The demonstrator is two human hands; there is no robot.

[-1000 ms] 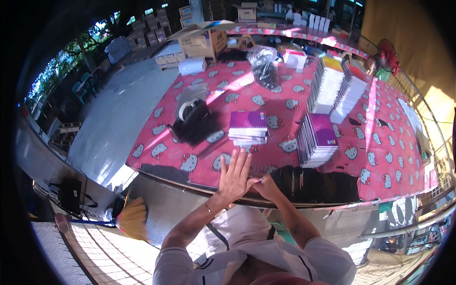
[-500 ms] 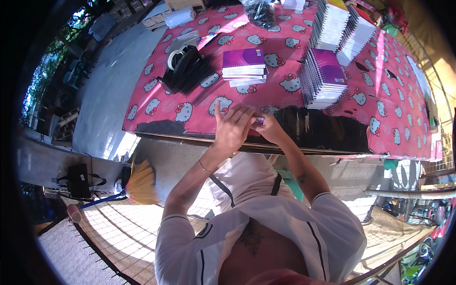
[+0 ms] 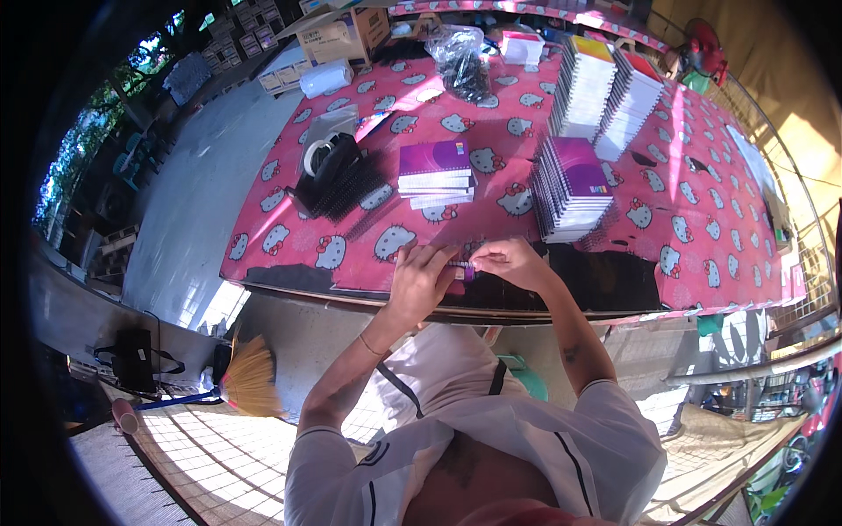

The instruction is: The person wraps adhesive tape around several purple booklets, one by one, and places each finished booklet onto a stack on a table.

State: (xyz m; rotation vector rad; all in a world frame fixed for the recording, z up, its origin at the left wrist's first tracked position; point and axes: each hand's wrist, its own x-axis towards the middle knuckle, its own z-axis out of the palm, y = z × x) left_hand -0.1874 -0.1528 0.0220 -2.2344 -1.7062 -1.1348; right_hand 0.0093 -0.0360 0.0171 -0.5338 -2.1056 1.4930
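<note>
At the table's near edge, my left hand (image 3: 418,279) is closed over a small purple spiral notebook (image 3: 466,273), covering most of it. The pale coil along its upper edge shows between my hands. My right hand (image 3: 511,263) is pinched at the right end of that coil; what its fingertips grip is too small to make out. Beyond my hands lies a short stack of purple notebooks (image 3: 435,159). A taller stack of purple spiral notebooks (image 3: 574,188) stands to the right.
A black tape dispenser (image 3: 329,171) sits at the left beside loose black coils (image 3: 355,197). Tall notebook stacks (image 3: 586,88), a plastic bag of black coils (image 3: 462,70) and a cardboard box (image 3: 344,37) stand farther back. The pink tablecloth (image 3: 289,206) is torn along the near edge. A broom (image 3: 248,379) leans at lower left.
The view has tilted up, showing more of the table's far side. My right hand has shifted from beside my left fingers to a pinch at the coil's right end, uncovering more of the notebook.
</note>
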